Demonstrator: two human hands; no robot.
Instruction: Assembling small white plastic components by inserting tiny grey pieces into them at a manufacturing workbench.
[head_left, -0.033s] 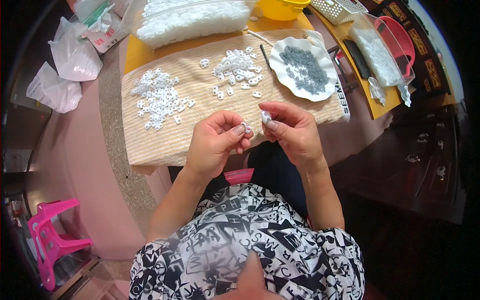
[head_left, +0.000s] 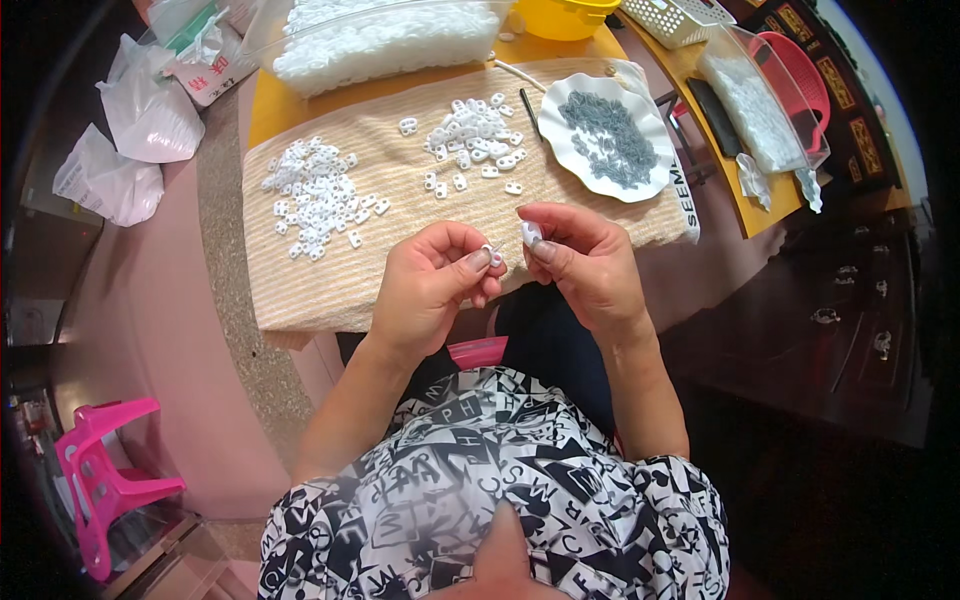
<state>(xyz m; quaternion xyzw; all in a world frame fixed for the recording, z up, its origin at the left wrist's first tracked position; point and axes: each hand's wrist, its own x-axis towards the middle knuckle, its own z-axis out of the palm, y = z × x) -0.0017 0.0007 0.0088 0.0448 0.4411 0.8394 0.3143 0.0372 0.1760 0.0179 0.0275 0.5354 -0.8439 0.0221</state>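
Above the table's near edge my two hands face each other, close but apart. Between thumb and fingers, my left hand [head_left: 435, 275] pinches a small white plastic piece [head_left: 495, 257] with holes in it. My right hand [head_left: 590, 262] is closed on another small white plastic piece [head_left: 531, 233], partly covered by its thumb and fingers. On the striped cloth [head_left: 400, 210] beyond lie two loose piles of such white two-hole pieces, a left pile [head_left: 315, 190] and a middle pile [head_left: 470, 132]. A wavy-rimmed white plate [head_left: 600, 186] at the right bears many small grey translucent pieces [head_left: 625, 150].
A black pen [head_left: 530, 113] lies left of the plate. At the back stand a clear tub [head_left: 262, 42] of white pieces and a yellow basin [head_left: 563, 20]. A side table at right carries another clear tub [head_left: 818, 152]. Plastic bags [head_left: 150, 105] and a pink stool [head_left: 110, 475] are at left.
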